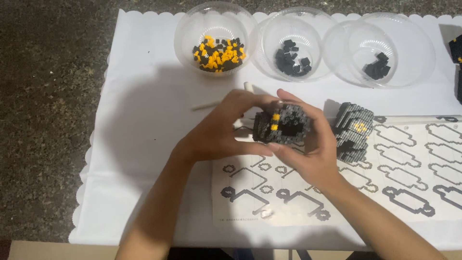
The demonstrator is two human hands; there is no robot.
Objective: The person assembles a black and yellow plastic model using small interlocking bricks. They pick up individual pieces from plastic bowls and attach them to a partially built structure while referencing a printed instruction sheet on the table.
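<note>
Both hands hold a small model (284, 126) built of tiny grey and black bricks with a few yellow ones, lifted a little above the white table cover. My left hand (219, 130) grips its left side with fingers curled over the top. My right hand (308, 149) cups it from the right and below, thumb along the front. A second built grey and black block (353, 130) with yellow dots stands just right of my right hand on the printed instruction sheet (414, 178).
Three clear plastic bowls stand at the back: one with yellow and black bricks (216, 53), one with black bricks (291, 60), one with a few black bricks (378, 65). A white stick-like tool (211, 105) lies behind my left hand. The white cover (134, 120) ends in a scalloped edge.
</note>
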